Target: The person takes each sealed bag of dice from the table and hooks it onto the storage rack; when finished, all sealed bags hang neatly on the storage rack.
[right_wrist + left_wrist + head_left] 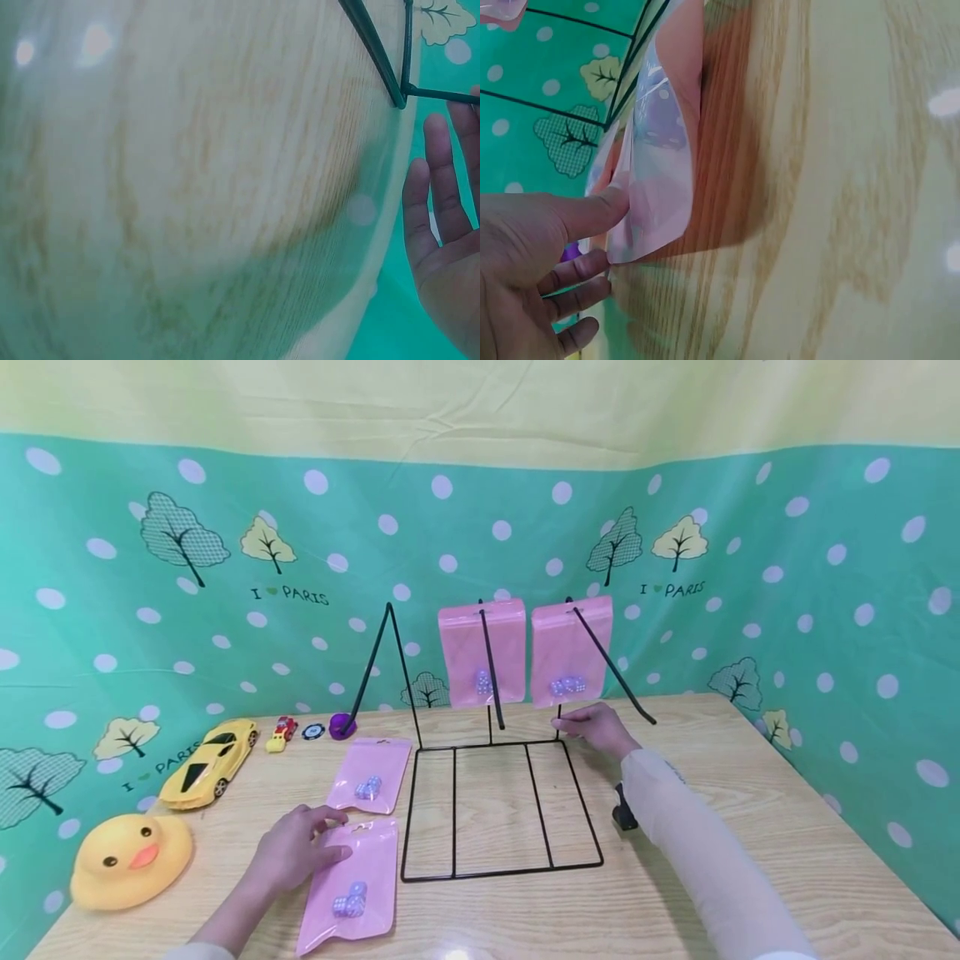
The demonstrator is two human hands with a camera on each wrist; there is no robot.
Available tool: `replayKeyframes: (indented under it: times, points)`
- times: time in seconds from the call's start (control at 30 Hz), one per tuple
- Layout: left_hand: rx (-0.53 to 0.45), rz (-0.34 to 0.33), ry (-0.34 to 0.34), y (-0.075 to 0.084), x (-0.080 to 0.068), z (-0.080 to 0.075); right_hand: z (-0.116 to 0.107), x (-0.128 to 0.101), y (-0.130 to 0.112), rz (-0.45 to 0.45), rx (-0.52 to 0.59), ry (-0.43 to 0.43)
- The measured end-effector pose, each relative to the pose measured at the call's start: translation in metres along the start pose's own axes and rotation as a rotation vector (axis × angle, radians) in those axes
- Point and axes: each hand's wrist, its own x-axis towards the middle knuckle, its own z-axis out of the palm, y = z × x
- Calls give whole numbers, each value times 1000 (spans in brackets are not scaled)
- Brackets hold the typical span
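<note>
Pink plastic, glossy and flat: the near pouch [350, 887] lies on the wooden tabletop [712, 760] under the left hand [288, 852]. That grip is loosely spread, thumb and fingertips resting on the pouch's top edge, nothing clamped; the left wrist view shows the thumb pressing the pouch's rim while the other fingers [574, 300] lie against the wood. The pouch's long axis runs away from the person, its hang-hole end under the fingers, its pale dice [350, 901] sitting toward the end nearest the person. Just beyond the left grip lies a second pink pouch [371, 775], also flat, long axis much the same.

The right hand [596, 729] holds nothing; its fingers are straight and relaxed, tips just beside the rear upright of the black wire rack [498, 810]. Whether they touch the wire cannot be told. Directly above that grip hangs a pink pouch [572, 650] upright on a peg, and beside it another hanging pouch [482, 652], both long axes vertical.

Far out past the left grip sit a rubber duck [127, 860] and a yellow toy car [212, 762].
</note>
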Motion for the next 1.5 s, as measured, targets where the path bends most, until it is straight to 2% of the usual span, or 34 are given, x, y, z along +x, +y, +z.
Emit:
replayKeyframes:
  times: [0.33,0.57,0.8,0.97,1.23,1.3,1.5]
  points:
    - [15,-49,-23,2,1,0,0,-1,0,8,4,-2]
    - [8,-19,-17,0,3,1,0,0,0,5,12,-2]
    - [-100,-39,-51,0,-2,2,1,1,2,11,-1,-2]
    - [-129,-38,-63,0,-3,-5,2,1,3,15,7,-8]
    - [-186,37,-84,6,-3,-23,2,0,2,18,17,-1]
    - [-210,39,-95,9,-4,-27,2,0,1,12,8,-2]
    - [-309,-13,-163,15,-8,-38,2,-2,1,-5,13,1]
